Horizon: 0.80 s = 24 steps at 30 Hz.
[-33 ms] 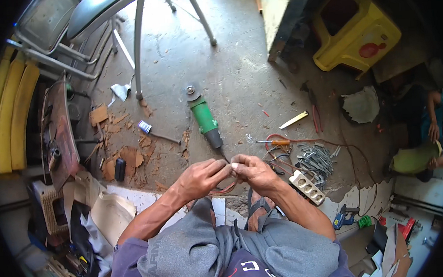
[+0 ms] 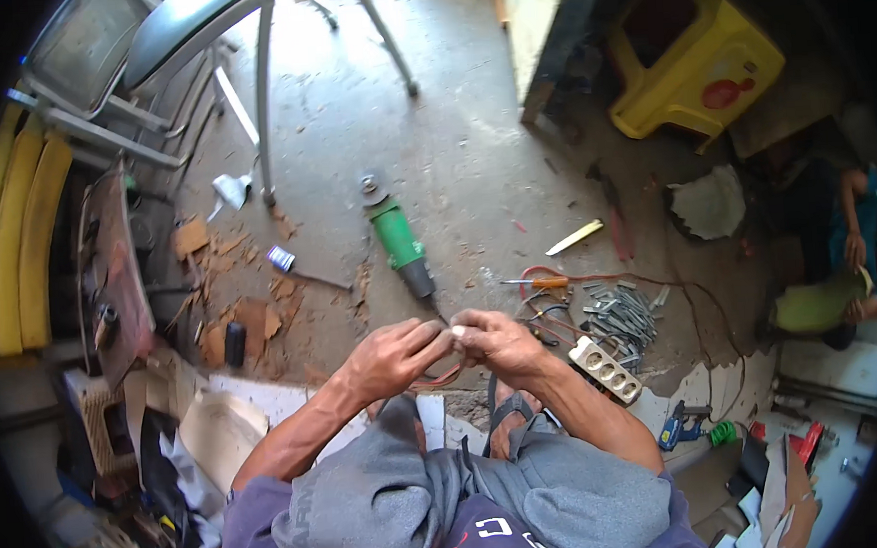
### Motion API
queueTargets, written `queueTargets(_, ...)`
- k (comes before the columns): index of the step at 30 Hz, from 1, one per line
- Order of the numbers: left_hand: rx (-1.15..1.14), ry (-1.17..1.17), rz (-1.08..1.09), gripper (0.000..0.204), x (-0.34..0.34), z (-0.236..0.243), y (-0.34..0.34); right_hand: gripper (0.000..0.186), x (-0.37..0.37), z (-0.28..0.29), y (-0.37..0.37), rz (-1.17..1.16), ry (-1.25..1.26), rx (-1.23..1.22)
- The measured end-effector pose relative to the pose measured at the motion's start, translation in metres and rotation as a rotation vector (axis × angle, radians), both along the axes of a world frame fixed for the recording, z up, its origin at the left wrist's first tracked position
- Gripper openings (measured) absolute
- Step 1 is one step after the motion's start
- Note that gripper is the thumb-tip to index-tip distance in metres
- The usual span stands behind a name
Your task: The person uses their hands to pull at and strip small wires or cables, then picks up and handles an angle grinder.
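Observation:
My left hand and my right hand meet above the floor in front of my knees. Both are closed, thumbs and fingers pinched together at the tips. Whatever lies between the fingertips is too small and covered to make out. Just beyond them lies a green angle grinder, its disc end pointing away from me. Its dark cord runs from the tail to my fingers, where it passes out of sight. Reddish cable curves below my hands.
To the right are a white power strip, a pile of metal pieces, an orange-handled screwdriver and a yellow cutter. A hammer lies left among scraps. A yellow plastic stool and another person's hand are farther right.
The whole view has shifted slightly, so the floor things appear a little farther left. My hands keep the same pinched pose.

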<state>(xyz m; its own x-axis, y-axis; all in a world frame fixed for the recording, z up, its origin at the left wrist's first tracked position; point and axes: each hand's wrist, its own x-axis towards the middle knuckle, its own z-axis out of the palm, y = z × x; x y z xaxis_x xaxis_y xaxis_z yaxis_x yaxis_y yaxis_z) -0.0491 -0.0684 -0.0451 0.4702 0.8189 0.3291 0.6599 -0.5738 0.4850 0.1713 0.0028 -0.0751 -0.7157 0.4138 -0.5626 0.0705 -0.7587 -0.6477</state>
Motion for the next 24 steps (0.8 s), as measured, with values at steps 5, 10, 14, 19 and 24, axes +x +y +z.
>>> queueTargets(5,0.187,0.025,-0.019,0.038,0.002,-0.006,0.004,0.025,-0.002,0.002,0.003,0.071,-0.038,0.113)
queueTargets(10,-0.61,-0.705,0.588,0.01,0.028,-0.027,-0.007,0.026,-0.01,-0.017,-0.012,-0.034,-0.222,0.955)
queueTargets(14,-1.364,-1.247,0.607,0.012,0.027,-0.008,0.007,0.014,0.002,-0.021,-0.017,-0.068,-0.204,1.574)
queueTargets(19,-1.51,-1.219,0.513,0.025,0.014,-0.005,0.004,0.029,0.008,0.007,-0.017,0.016,-0.208,1.951)
queueTargets(24,-0.8,-0.759,0.362,0.014,0.022,0.004,0.009,0.032,0.007,-0.019,-0.007,-0.075,0.02,0.519)
